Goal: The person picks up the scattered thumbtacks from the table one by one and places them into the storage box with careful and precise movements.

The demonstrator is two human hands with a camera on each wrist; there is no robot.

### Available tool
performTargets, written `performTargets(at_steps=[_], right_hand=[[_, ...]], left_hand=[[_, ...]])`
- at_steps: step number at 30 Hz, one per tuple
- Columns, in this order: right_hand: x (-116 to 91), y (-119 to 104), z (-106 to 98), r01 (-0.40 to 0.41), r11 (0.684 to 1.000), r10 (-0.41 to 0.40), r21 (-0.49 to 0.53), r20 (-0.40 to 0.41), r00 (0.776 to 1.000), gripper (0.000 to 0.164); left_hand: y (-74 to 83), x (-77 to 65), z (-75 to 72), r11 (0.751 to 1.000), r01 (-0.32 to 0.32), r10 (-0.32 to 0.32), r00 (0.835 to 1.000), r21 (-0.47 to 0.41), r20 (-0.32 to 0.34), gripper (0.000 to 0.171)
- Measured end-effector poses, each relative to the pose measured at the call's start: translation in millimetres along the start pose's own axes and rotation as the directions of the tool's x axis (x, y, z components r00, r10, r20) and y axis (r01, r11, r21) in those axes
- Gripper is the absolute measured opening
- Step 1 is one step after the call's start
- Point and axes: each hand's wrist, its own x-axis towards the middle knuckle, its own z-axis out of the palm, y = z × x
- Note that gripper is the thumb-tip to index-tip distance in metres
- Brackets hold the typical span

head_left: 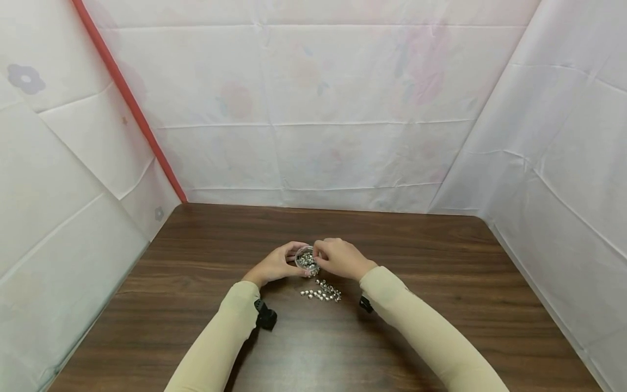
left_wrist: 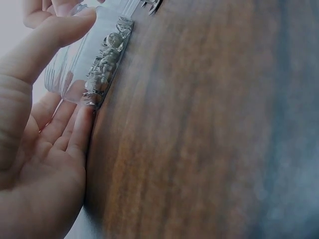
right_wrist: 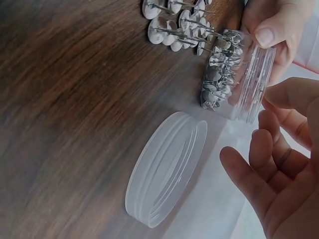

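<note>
A clear round jar (right_wrist: 250,82) stands on the table with a layer of silver thumbtacks (right_wrist: 219,74) at its bottom. My left hand (head_left: 275,265) holds the jar from the left, thumb on one side and fingers on the other. At the open mouth, my right hand (head_left: 344,259) has its thumb and forefinger together by the rim. Those fingertips are hidden, so whether they pinch a tack does not show. Loose thumbtacks (head_left: 325,294) lie on the near side of the jar, several with points up. A clear screw lid (right_wrist: 144,174) rests beside the jar in the right wrist view.
The brown wooden table (head_left: 206,234) has rounded far corners. White patterned cloth (head_left: 313,158) hangs behind it and on both sides, with a red strip (head_left: 132,103) at the left. Black wrist mounts (head_left: 266,316) sit under the sleeves.
</note>
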Motion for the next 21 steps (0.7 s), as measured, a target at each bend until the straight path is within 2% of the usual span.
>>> performTargets(at_steps=[9,21], right_hand=[[6.1,2.9,3.0,-0.052,0.999,0.052,-0.002,0.04,0.998,0.006],[-0.6,-1.0,2.2,-0.08,0.993,0.077,0.087,0.037,0.996,0.013]], left_hand=[[-0.1,0.6,-0.1,1.0,0.024,-0.024,1.0,-0.012,-0.001,0.068],[-2.3,1.2,-0.2,0.999,0.038,-0.038,0.999,-0.005,-0.008,0.069]])
